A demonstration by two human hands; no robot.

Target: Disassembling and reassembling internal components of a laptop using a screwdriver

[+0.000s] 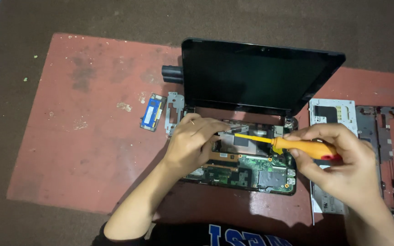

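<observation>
A: Entry on the small laptop [251, 136]. It lay open on the red surface [83, 136], screen [256, 75] up and dark. The keyboard and top cover were already off; the green circuit board [251, 171] and a copper pipe across it were bare.

B: Parts set aside?

A: Yes. A blue memory stick [152, 112] and a grey metal bracket [174, 111] lay just left of the laptop. A grey cover plate [331, 114] and a dark plastic frame [388, 150] lay to its right. A black cylinder [172, 74], likely the battery, sat behind the screen's left corner.

B: Hands?

A: The left hand [192, 143] rested curled on the board's left part, fingers bent near the screwdriver tip; whether it pinched anything, I could not tell. The right hand [343, 159] was closed round the orange handle of the screwdriver [288, 145], yellow shaft pointing left onto the board.

B: Progress?

A: Judged well along: outer parts were out, but the board was not yet lifted from the base.
</observation>
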